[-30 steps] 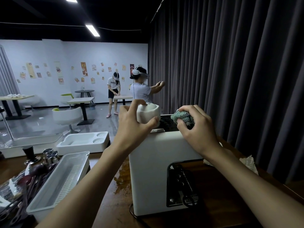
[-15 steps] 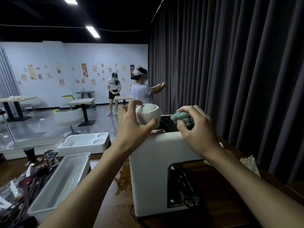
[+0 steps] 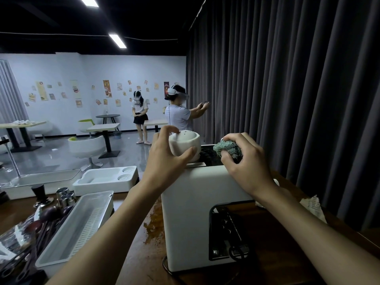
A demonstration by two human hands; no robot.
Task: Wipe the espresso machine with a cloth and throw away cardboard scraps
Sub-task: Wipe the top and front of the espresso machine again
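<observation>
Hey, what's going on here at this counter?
A person is cleaning a white espresso machine on a wooden counter. Their left hand holds a white cup at the machine's top, while the right hand presses a bunched green cloth onto the dark top panel. Neither hand holds cardboard.

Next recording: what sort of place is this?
Probably a café, perhaps a mock-up: a white espresso machine on a wooden counter, small tables and tub chairs behind, and food and drink posters on the far wall.
</observation>
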